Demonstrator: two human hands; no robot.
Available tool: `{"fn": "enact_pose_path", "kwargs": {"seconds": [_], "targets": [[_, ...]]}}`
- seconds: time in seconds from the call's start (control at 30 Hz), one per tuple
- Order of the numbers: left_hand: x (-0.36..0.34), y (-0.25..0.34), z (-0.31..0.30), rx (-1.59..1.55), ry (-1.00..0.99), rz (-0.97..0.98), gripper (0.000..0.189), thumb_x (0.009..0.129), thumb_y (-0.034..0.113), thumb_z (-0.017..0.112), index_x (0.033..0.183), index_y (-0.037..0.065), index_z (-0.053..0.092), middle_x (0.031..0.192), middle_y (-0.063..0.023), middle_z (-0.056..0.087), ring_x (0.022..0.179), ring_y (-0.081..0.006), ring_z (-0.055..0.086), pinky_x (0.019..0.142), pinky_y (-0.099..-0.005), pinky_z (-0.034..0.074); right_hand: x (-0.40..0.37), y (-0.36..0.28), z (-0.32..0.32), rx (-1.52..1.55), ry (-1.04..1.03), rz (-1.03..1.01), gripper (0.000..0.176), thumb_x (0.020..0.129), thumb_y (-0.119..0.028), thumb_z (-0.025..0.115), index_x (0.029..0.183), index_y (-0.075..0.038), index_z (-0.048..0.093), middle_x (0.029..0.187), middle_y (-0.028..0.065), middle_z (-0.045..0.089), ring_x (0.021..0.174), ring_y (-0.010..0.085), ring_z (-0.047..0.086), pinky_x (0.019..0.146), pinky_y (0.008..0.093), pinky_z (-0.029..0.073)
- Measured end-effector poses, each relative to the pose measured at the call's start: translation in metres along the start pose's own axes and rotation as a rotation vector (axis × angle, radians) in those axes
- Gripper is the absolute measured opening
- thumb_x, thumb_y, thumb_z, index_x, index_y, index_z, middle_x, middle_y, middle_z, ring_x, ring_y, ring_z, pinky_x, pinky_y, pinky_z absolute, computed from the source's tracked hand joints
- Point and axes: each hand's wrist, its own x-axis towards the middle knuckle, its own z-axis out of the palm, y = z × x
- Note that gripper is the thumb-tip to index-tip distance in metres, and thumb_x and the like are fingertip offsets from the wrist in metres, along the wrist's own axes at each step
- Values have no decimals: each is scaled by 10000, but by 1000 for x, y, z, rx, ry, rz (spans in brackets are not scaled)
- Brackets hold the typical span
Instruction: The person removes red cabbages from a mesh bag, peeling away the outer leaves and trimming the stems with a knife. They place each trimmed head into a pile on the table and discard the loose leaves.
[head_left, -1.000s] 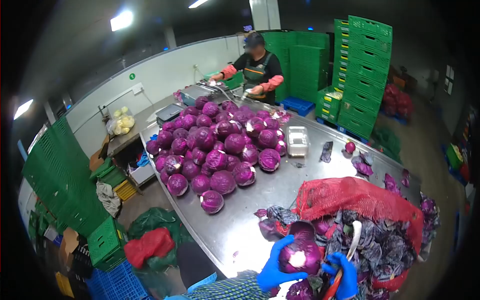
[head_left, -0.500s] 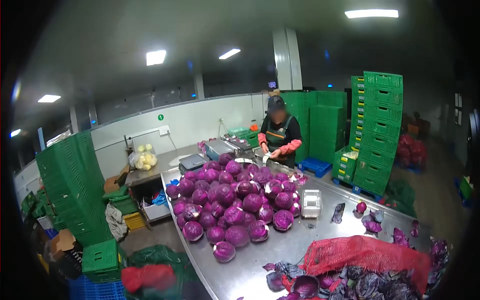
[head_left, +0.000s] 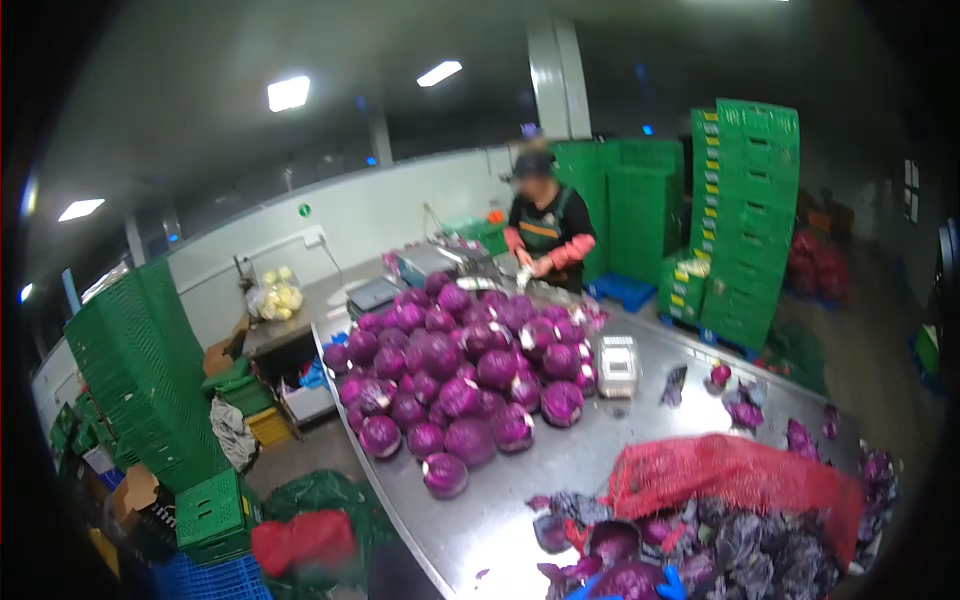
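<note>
At the bottom edge, blue-gloved fingertips show on both sides of a red cabbage (head_left: 628, 580). My left hand (head_left: 583, 589) is on its left side and my right hand (head_left: 671, 583) on its right; both are closed around it. The rest of each hand is cut off by the frame. Loose cabbage leaves (head_left: 770, 555) lie heaped just right of the hands, with a red mesh bag (head_left: 735, 480) draped behind them. A large pile of red cabbages (head_left: 455, 375) covers the left and middle of the steel table (head_left: 520, 490).
A clear plastic box (head_left: 617, 368) stands right of the pile. Across the table a co-worker (head_left: 545, 225) in an apron handles something small and pale. Green crates (head_left: 755, 220) are stacked behind; more crates (head_left: 140, 370) rise at left. A red cloth (head_left: 303, 540) lies on the left floor.
The view has tilted down and shifted slightly right. My gloved fingers and the cabbage between them have come into view at the bottom. The co-worker's head is bent lower.
</note>
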Motion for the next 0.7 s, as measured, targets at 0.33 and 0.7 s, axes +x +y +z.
{"fn": "enact_pose_path", "kwargs": {"seconds": [0.33, 0.7], "targets": [[-18, 83, 36, 959, 132, 370, 1020, 589, 164, 866, 1388, 17, 250, 1292, -159, 352, 1201, -280, 436, 1004, -393, 395, 7, -49, 15, -19, -106, -111, 523, 786, -78, 683, 1258, 5, 474, 1227, 131, 545, 1159, 210, 511, 882, 313, 445], [-25, 77, 20, -387, 46, -177, 904, 741, 193, 709, 1442, 114, 144, 1423, -152, 307, 1312, -348, 321, 1080, -473, 305, 4, -54, 24, 51, -140, -167, 494, 728, -24, 729, 1188, -15, 551, 1105, 101, 611, 978, 143, 577, 865, 300, 470]]}}
